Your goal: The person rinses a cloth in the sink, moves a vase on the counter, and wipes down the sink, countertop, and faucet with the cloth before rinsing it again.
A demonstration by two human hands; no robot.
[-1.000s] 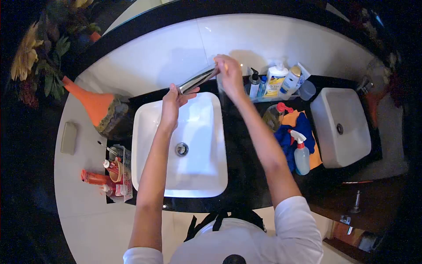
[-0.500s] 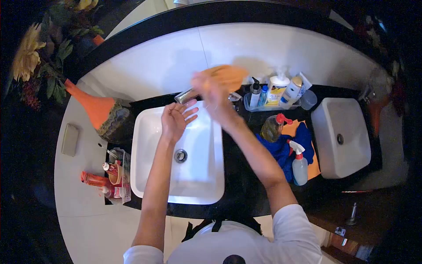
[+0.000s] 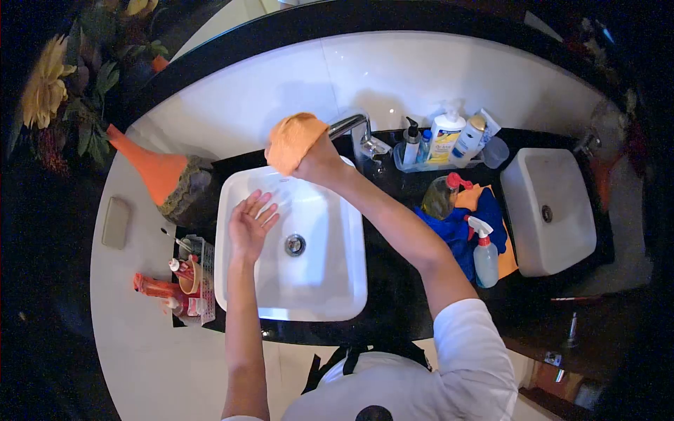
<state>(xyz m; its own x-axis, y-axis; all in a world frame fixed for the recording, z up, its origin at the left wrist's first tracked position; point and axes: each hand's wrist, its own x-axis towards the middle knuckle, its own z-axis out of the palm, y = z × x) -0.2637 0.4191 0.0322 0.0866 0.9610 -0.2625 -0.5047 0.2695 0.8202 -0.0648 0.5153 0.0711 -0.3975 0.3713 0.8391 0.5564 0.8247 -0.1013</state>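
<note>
An orange cloth (image 3: 298, 140) is bunched over the spout end of the chrome faucet (image 3: 364, 133), and my right hand (image 3: 319, 165) is closed around it. The cloth hides the spout's tip and most of those fingers. Above the left part of the white sink basin (image 3: 326, 281), my left hand (image 3: 250, 226) is palm up with its fingers apart, holding nothing. A round metal drain (image 3: 295, 244) shows to the right of that hand.
Right of the faucet stands a tray (image 3: 439, 167) of toiletry bottles. A spray bottle (image 3: 484, 261), a red-topped bottle (image 3: 442, 196) and blue cloths (image 3: 456, 245) lie before a second basin (image 3: 523, 210). An orange vase (image 3: 158, 172) and a wire basket (image 3: 205, 281) flank the left side.
My right hand has moved left with the orange cloth, uncovering the faucet's base. My left hand has drawn back toward me and slightly left, away from the spout.
</note>
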